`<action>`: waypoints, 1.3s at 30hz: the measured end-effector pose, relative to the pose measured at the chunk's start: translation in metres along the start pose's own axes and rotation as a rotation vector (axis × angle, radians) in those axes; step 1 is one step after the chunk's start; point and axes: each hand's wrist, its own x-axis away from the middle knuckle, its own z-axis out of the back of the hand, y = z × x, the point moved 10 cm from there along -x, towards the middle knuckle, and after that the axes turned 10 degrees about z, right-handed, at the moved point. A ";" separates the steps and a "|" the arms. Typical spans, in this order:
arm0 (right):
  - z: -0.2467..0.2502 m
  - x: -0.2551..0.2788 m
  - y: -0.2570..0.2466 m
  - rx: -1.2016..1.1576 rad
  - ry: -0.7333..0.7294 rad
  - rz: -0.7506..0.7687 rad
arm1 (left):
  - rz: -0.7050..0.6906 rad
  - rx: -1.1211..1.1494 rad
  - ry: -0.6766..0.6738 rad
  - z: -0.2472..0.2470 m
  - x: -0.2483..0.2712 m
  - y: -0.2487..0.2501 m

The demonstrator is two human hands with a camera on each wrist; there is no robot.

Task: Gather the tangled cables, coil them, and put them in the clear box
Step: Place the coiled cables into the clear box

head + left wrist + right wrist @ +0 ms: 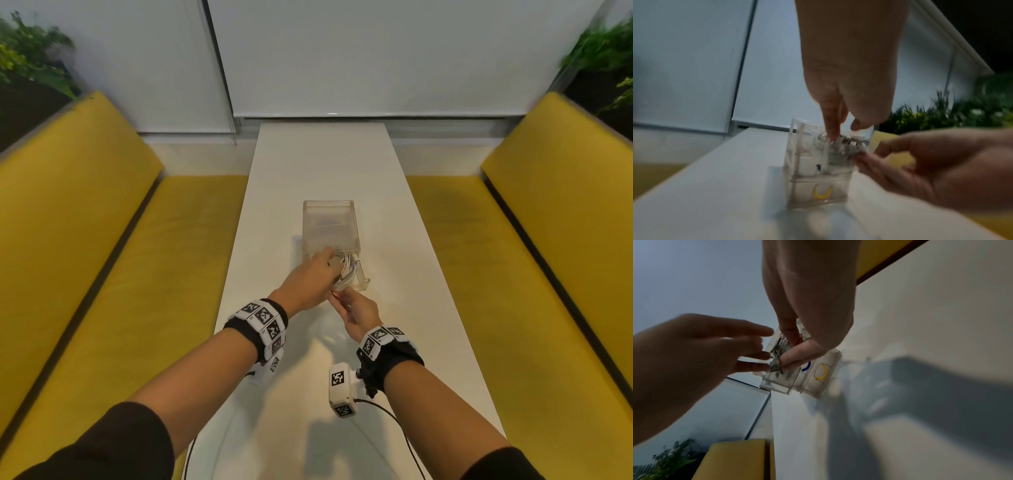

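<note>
Left hand: your left hand [310,279] reaches over the near end of the box, fingers pointed down into it; in the left wrist view your fingertips [833,134] press onto the bundle, thumb apart from them and curled loosely, so the hand reads as mostly open and pushing rather than gripping.
Right hand: your right hand [359,313] sits at the near edge of the box, just beside the left hand; in the right wrist view the thumb and first fingers [791,358] close in a pinch on the cable strands at the box's rim, the remaining fingers half curled.
Cables: the coiled bundle of thin white cables [347,270] lies in the near compartment of the box, between your two hands, with a few loops standing above the rim.
Box: the clear rectangular plastic box [330,219] stands along the middle of the worktop, its far part covered by a clear lid; a yellow arc and a blue arc mark its near end in the wrist views.
Worktop: the long white worktop [325,161] carries the box alone in its middle stretch.
Surroundings: mustard-yellow padded benches [102,219] run along both sides, with green plants [30,58] behind them.
</note>
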 end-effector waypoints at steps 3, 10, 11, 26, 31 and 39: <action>-0.003 0.001 0.001 -0.010 -0.008 -0.012 | 0.106 -0.055 0.120 0.017 0.005 -0.011; 0.004 0.009 0.002 -0.039 0.060 -0.052 | 0.060 0.079 0.089 0.000 0.014 -0.007; 0.005 0.009 0.001 -0.019 0.069 -0.056 | 0.029 0.059 0.100 -0.001 0.016 -0.004; 0.011 0.010 -0.004 0.228 0.144 -0.040 | 0.172 -0.020 0.052 0.007 -0.001 0.016; 0.012 0.007 -0.006 0.291 0.140 -0.027 | 0.235 -0.105 -0.107 -0.008 -0.009 0.018; -0.005 0.013 -0.001 0.037 0.046 -0.039 | 0.266 0.317 -0.137 -0.016 0.010 -0.026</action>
